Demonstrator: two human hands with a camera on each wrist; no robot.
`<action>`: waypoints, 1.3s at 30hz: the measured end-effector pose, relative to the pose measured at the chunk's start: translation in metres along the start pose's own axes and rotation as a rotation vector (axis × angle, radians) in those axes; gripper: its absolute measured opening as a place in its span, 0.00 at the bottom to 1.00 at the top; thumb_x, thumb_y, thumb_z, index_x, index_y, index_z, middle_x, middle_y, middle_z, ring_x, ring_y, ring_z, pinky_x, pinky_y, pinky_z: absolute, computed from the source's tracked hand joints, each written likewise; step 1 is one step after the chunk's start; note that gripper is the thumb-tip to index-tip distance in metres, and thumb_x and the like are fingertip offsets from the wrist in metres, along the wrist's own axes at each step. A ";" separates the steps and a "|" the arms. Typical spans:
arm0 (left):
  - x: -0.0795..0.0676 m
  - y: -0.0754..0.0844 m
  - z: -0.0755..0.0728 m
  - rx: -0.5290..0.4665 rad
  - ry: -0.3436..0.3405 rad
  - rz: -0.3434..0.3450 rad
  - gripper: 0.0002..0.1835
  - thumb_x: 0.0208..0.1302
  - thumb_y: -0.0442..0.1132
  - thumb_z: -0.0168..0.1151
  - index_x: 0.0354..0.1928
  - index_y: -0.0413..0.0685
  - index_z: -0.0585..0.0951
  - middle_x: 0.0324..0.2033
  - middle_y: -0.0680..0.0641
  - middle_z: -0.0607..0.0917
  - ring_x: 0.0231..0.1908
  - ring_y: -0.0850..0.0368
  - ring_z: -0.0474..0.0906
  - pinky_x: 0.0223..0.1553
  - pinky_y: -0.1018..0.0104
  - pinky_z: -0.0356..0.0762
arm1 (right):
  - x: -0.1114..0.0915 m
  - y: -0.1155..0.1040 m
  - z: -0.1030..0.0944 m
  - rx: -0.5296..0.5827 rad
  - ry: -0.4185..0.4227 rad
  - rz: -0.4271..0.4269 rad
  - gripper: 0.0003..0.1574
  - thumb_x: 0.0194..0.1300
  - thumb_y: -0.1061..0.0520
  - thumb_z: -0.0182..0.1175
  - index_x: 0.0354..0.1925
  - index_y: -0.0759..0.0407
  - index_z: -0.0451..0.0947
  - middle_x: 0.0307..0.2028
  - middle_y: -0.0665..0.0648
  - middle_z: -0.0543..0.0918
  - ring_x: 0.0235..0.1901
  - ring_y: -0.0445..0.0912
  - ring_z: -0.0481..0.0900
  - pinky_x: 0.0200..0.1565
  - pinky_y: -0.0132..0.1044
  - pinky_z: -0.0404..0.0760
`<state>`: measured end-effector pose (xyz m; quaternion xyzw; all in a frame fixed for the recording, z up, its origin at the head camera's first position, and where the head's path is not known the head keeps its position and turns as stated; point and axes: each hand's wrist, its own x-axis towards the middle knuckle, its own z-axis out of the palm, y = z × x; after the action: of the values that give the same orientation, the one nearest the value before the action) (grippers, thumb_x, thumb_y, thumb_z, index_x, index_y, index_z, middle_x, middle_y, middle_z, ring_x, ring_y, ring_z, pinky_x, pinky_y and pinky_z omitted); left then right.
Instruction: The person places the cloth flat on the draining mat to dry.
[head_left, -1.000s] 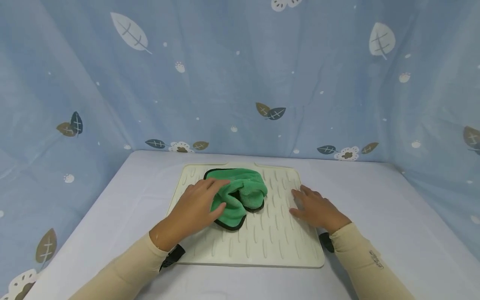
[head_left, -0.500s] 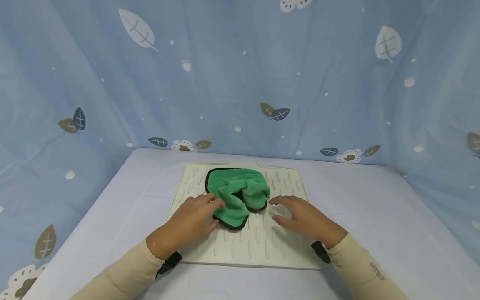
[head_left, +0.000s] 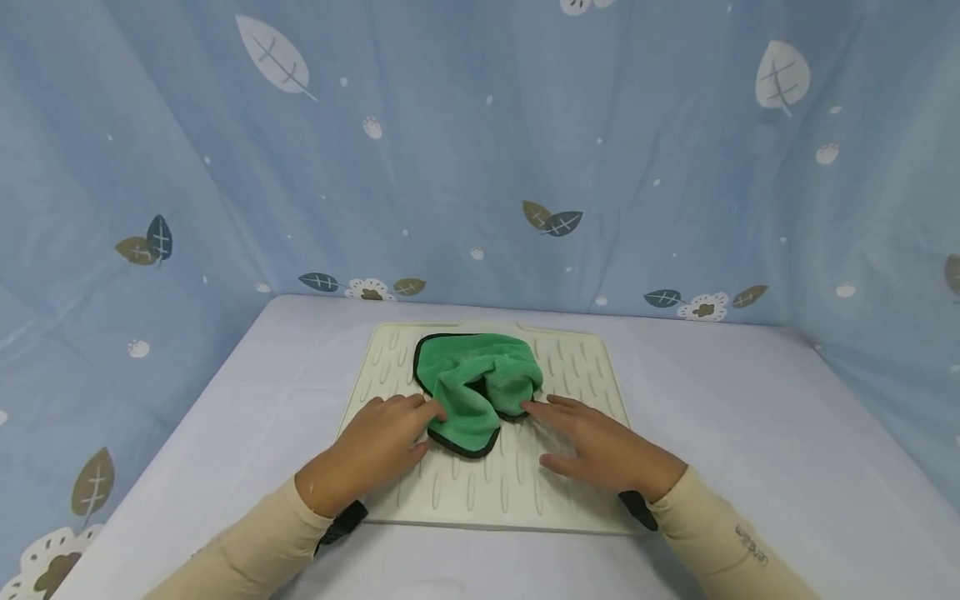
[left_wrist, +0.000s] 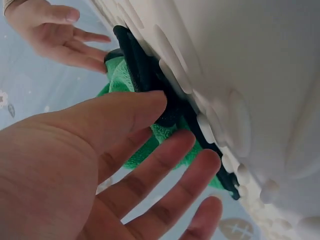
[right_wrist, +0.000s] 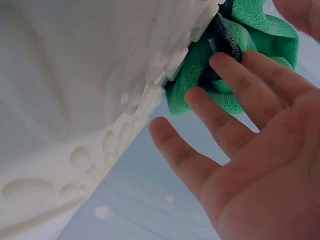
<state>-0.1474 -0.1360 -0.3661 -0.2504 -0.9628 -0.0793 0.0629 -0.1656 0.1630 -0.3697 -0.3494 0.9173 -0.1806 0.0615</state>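
Note:
A crumpled green cloth (head_left: 468, 392) with black edging lies on a cream ribbed mat (head_left: 480, 500). Beside its lower left edge is my left hand (head_left: 378, 442), fingers loosely bent, the index fingertip at the cloth. In the left wrist view the left hand's (left_wrist: 115, 165) thumb and fingers are spread apart in front of the cloth (left_wrist: 122, 75), gripping nothing. My right hand (head_left: 600, 446) reaches in from the right, its fingertips at the cloth's lower right edge. The right wrist view has the right hand (right_wrist: 250, 130) with fingers extended by the green folds (right_wrist: 190, 80); whether they touch is unclear.
The mat rests on a table covered in white cloth (head_left: 720, 417). Behind and to both sides hangs a blue curtain (head_left: 450, 150) printed with leaves and flowers. Each forearm wears a beige sleeve (head_left: 255, 542) and a dark wrist strap (head_left: 641, 508).
My right hand has moved left from the mat's right edge to the cloth. My left hand has drawn back from above the cloth to its lower left edge. The cloth keeps its shape.

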 end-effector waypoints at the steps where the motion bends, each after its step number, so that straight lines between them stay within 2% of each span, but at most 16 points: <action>1: 0.000 0.000 0.000 -0.004 0.004 -0.001 0.15 0.51 0.40 0.68 0.43 0.60 0.80 0.39 0.56 0.82 0.40 0.56 0.79 0.37 0.56 0.75 | 0.000 -0.001 0.000 -0.002 0.007 -0.001 0.41 0.61 0.45 0.59 0.69 0.46 0.57 0.66 0.49 0.65 0.68 0.52 0.58 0.62 0.49 0.64; 4: 0.001 0.000 0.000 -0.026 0.020 -0.002 0.13 0.52 0.39 0.68 0.40 0.59 0.81 0.38 0.57 0.83 0.39 0.57 0.80 0.38 0.57 0.75 | 0.001 -0.002 -0.002 -0.004 0.037 -0.007 0.37 0.62 0.46 0.58 0.67 0.46 0.59 0.65 0.52 0.66 0.67 0.51 0.59 0.61 0.49 0.66; 8: 0.003 -0.001 -0.001 -0.042 0.095 0.012 0.09 0.51 0.39 0.68 0.36 0.58 0.84 0.36 0.58 0.85 0.37 0.60 0.81 0.36 0.61 0.77 | 0.004 -0.004 -0.005 -0.005 0.116 -0.014 0.33 0.63 0.49 0.58 0.65 0.48 0.64 0.64 0.57 0.67 0.65 0.51 0.64 0.58 0.47 0.70; 10: 0.004 -0.001 -0.003 -0.056 0.124 0.015 0.09 0.49 0.39 0.68 0.35 0.57 0.85 0.35 0.58 0.85 0.37 0.60 0.81 0.35 0.63 0.77 | 0.004 -0.004 -0.006 -0.004 0.160 0.001 0.32 0.63 0.50 0.58 0.64 0.47 0.66 0.64 0.59 0.67 0.62 0.50 0.67 0.53 0.44 0.74; 11: 0.004 0.000 -0.003 -0.058 0.130 0.015 0.09 0.49 0.38 0.67 0.35 0.57 0.85 0.35 0.58 0.86 0.37 0.60 0.82 0.34 0.64 0.77 | 0.004 -0.004 -0.006 -0.001 0.177 0.011 0.31 0.62 0.51 0.58 0.64 0.47 0.66 0.63 0.60 0.67 0.58 0.50 0.73 0.48 0.41 0.76; 13: 0.004 0.000 -0.006 -0.059 0.134 0.008 0.11 0.47 0.38 0.67 0.36 0.58 0.85 0.36 0.57 0.86 0.39 0.60 0.82 0.34 0.64 0.78 | 0.005 -0.004 -0.007 -0.011 0.225 0.039 0.31 0.61 0.52 0.60 0.62 0.47 0.69 0.63 0.61 0.69 0.55 0.51 0.75 0.43 0.39 0.77; 15: 0.003 0.000 -0.008 -0.044 0.144 0.012 0.13 0.45 0.39 0.68 0.37 0.58 0.85 0.37 0.57 0.86 0.36 0.60 0.82 0.32 0.64 0.77 | 0.004 -0.004 -0.008 -0.027 0.267 0.069 0.30 0.59 0.53 0.61 0.61 0.46 0.70 0.62 0.61 0.70 0.54 0.52 0.77 0.38 0.37 0.76; 18: 0.003 0.000 -0.009 -0.009 0.172 0.024 0.15 0.43 0.42 0.71 0.38 0.60 0.84 0.37 0.58 0.86 0.30 0.63 0.81 0.28 0.65 0.76 | 0.004 -0.004 -0.011 -0.044 0.311 0.094 0.29 0.57 0.54 0.63 0.58 0.45 0.73 0.61 0.61 0.71 0.52 0.53 0.77 0.35 0.36 0.76; 19: 0.003 0.000 -0.009 -0.008 0.178 0.026 0.15 0.43 0.43 0.71 0.38 0.60 0.84 0.37 0.58 0.86 0.27 0.64 0.80 0.27 0.66 0.75 | 0.004 -0.004 -0.011 -0.048 0.319 0.096 0.29 0.57 0.54 0.63 0.58 0.45 0.73 0.61 0.60 0.71 0.49 0.52 0.79 0.33 0.34 0.74; 21: 0.003 0.000 -0.010 -0.010 0.196 0.027 0.14 0.43 0.44 0.72 0.36 0.60 0.84 0.35 0.60 0.86 0.25 0.66 0.78 0.25 0.68 0.73 | 0.004 -0.004 -0.012 -0.046 0.335 0.100 0.28 0.57 0.55 0.64 0.57 0.44 0.74 0.59 0.60 0.73 0.35 0.45 0.83 0.30 0.33 0.71; 24: 0.003 0.000 -0.010 -0.029 0.232 0.024 0.10 0.45 0.43 0.71 0.33 0.60 0.84 0.32 0.62 0.85 0.24 0.68 0.78 0.24 0.73 0.71 | 0.003 -0.003 -0.013 -0.043 0.365 0.103 0.26 0.56 0.54 0.64 0.55 0.44 0.76 0.57 0.60 0.75 0.16 0.36 0.73 0.26 0.32 0.67; 26: 0.003 0.001 -0.010 -0.042 0.257 0.026 0.08 0.47 0.42 0.70 0.32 0.60 0.84 0.29 0.63 0.84 0.23 0.69 0.77 0.23 0.74 0.70 | 0.004 -0.002 -0.013 -0.047 0.386 0.097 0.26 0.56 0.54 0.64 0.55 0.45 0.76 0.55 0.59 0.77 0.18 0.37 0.77 0.28 0.34 0.70; 29: 0.003 0.002 -0.010 -0.055 0.267 0.033 0.06 0.49 0.42 0.69 0.31 0.60 0.83 0.27 0.63 0.82 0.23 0.69 0.75 0.23 0.76 0.69 | 0.004 -0.001 -0.011 -0.059 0.379 0.081 0.24 0.56 0.54 0.65 0.53 0.49 0.78 0.51 0.56 0.81 0.36 0.45 0.83 0.38 0.42 0.79; 31: 0.003 0.003 -0.010 -0.057 0.264 0.033 0.06 0.49 0.42 0.68 0.30 0.60 0.82 0.26 0.63 0.80 0.23 0.70 0.74 0.23 0.76 0.68 | 0.005 -0.001 -0.011 -0.070 0.370 0.075 0.22 0.55 0.54 0.65 0.51 0.51 0.79 0.48 0.53 0.83 0.48 0.49 0.80 0.45 0.45 0.79; 32: 0.003 0.004 -0.011 -0.059 0.263 0.031 0.05 0.50 0.42 0.68 0.30 0.60 0.82 0.26 0.63 0.80 0.23 0.70 0.73 0.23 0.76 0.68 | 0.005 -0.002 -0.010 -0.078 0.365 0.075 0.22 0.55 0.55 0.65 0.50 0.51 0.80 0.46 0.52 0.83 0.49 0.48 0.80 0.48 0.45 0.78; 39: 0.002 0.011 -0.015 -0.117 0.227 0.034 0.05 0.50 0.44 0.68 0.29 0.62 0.80 0.26 0.64 0.77 0.26 0.70 0.74 0.24 0.77 0.68 | 0.004 -0.017 -0.009 -0.154 0.371 0.026 0.15 0.53 0.54 0.65 0.43 0.49 0.82 0.38 0.45 0.83 0.42 0.41 0.80 0.42 0.37 0.79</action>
<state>-0.1428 -0.1286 -0.3500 -0.2593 -0.9389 -0.1621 0.1581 -0.1604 0.1518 -0.3547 -0.3020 0.9285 -0.1705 -0.1329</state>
